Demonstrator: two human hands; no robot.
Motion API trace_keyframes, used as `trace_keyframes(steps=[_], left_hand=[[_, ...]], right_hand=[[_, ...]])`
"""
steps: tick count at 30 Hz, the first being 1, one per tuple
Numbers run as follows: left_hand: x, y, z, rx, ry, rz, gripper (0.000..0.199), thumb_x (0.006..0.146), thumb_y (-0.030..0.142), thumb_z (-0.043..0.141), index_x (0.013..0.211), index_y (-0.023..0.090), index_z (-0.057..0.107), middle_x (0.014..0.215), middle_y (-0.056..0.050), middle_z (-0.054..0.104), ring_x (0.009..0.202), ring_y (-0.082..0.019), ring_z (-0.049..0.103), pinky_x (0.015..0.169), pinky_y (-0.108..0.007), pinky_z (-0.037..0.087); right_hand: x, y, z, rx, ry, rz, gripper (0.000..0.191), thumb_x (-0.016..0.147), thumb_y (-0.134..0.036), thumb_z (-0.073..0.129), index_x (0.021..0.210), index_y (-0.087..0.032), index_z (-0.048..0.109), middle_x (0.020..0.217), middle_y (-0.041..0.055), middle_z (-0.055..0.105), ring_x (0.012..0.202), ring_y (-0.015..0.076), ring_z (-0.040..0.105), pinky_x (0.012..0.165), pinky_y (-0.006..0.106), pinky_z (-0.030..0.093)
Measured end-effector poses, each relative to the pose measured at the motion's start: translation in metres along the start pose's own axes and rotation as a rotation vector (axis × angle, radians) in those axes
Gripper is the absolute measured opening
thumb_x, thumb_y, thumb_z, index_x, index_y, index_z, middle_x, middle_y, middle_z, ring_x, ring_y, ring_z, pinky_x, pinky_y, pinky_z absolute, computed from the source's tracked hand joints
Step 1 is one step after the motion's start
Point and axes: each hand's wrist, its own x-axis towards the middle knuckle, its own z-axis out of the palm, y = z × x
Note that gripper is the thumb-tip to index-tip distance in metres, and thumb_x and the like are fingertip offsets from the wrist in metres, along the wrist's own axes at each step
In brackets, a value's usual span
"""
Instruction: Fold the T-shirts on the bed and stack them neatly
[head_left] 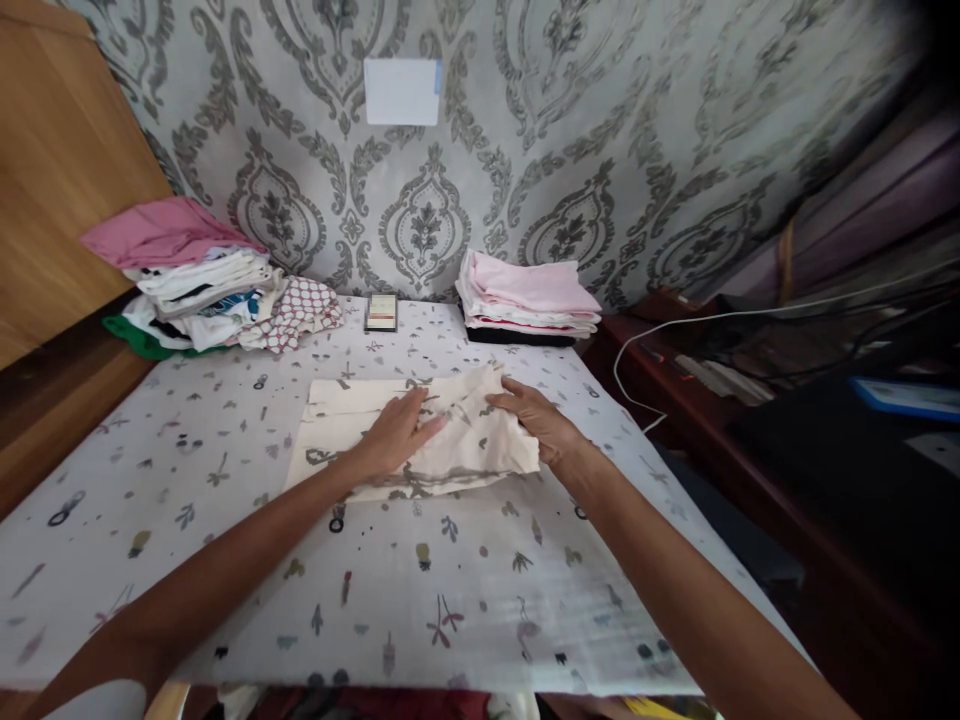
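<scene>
A cream folded garment with a sparse dark print lies in front of me on the patterned white cloth; its exact kind does not show. My left hand rests flat on top of it near the middle, fingers stretched out and thumb apart. At its right end, my right hand grips the edge, which is slightly raised and rumpled. Some of the right fingers are hidden behind the fabric. The garment's left part lies flatter, with layered folds.
Loosely heaped clothes stand at the back left beside a wooden panel. A neat folded stack is at the back right. Between them lies a small framed card. A white cable hangs by the dark furniture on the right.
</scene>
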Motion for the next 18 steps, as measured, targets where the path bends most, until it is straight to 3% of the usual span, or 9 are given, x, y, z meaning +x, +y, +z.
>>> trace_keyframes(steps=[5,8,10,14,18], left_hand=[[0.001,-0.001,-0.041,-0.589,0.173,-0.191,0.060,0.096,0.063,0.045,0.135,0.018,0.054,0.143,-0.017,0.057,0.129,-0.031,0.057,0.103,-0.041,0.049],[-0.004,-0.003,-0.062,-0.934,0.113,-0.336,0.057,0.095,0.062,0.049,0.126,0.015,0.058,0.119,-0.019,0.068,0.102,-0.030,0.070,0.078,-0.039,0.060],[-0.012,-0.007,-0.070,-1.122,0.031,-0.371,0.057,0.095,0.063,0.049,0.120,0.014,0.059,0.104,-0.016,0.071,0.089,-0.028,0.072,0.069,-0.039,0.061],[-0.027,-0.020,-0.076,-1.321,-0.068,-0.412,0.054,0.093,0.066,0.048,0.108,0.015,0.062,0.078,-0.006,0.068,0.064,-0.021,0.069,0.061,-0.038,0.062],[-0.041,-0.033,-0.079,-1.330,-0.062,-0.453,0.049,0.093,0.064,0.051,0.105,0.017,0.061,0.074,-0.003,0.068,0.055,-0.018,0.067,0.061,-0.037,0.062]], right_hand=[[-0.004,-0.014,0.040,0.065,-0.134,-0.056,0.046,0.062,-0.018,0.073,0.107,-0.021,0.061,0.081,0.0007,0.073,0.068,0.0197,0.068,0.066,0.031,0.055],[-0.001,-0.012,0.071,0.059,-0.200,-0.093,0.044,0.065,-0.019,0.073,0.107,-0.021,0.060,0.079,-0.0010,0.071,0.068,0.0173,0.066,0.066,0.029,0.054],[0.003,-0.005,0.093,0.038,-0.231,-0.111,0.042,0.065,-0.019,0.072,0.105,-0.020,0.060,0.074,-0.0027,0.068,0.064,0.0162,0.064,0.064,0.028,0.053],[0.012,0.019,0.133,0.014,-0.316,-0.095,0.043,0.066,-0.015,0.067,0.107,-0.022,0.055,0.072,-0.0027,0.067,0.061,0.0176,0.065,0.059,0.030,0.055],[0.017,0.037,0.162,-0.099,-0.351,-0.084,0.045,0.069,-0.012,0.064,0.111,-0.022,0.052,0.071,-0.0032,0.065,0.054,0.0163,0.063,0.048,0.027,0.052]])
